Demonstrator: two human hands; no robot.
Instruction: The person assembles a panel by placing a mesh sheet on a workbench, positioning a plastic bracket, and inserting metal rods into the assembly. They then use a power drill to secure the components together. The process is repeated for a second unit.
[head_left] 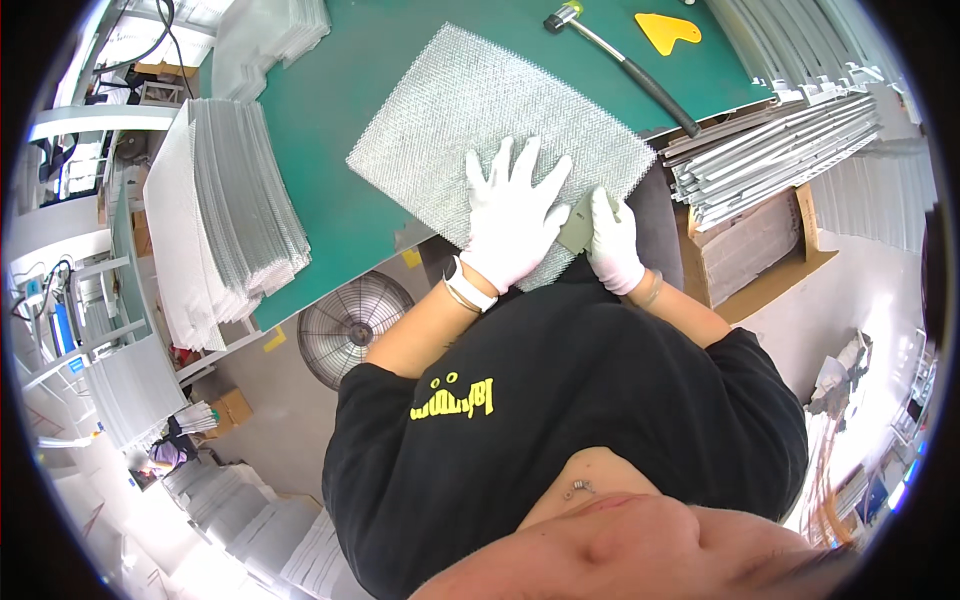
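Observation:
A silvery mesh sheet (pixel 470 110) lies at an angle on the green tabletop, its near corner reaching over the table's edge toward my body. My left hand (pixel 515 215), in a white glove, is pressed flat on the mesh with its fingers spread. Just right of it, my gloved right hand (pixel 614 245) is closed around the side of a small flat grey-green piece (pixel 577 226). That piece rests over the near right part of the mesh; its exact kind cannot be made out. My right fingers are partly hidden.
A rubber mallet (pixel 640 78) and a yellow scraper (pixel 668 33) lie at the far right. Stacked mesh sheets (pixel 235 200) stand at the left. Metal strips (pixel 770 160) are piled at the right above a cardboard box (pixel 760 255). Below the table's left edge is a round fan (pixel 357 328).

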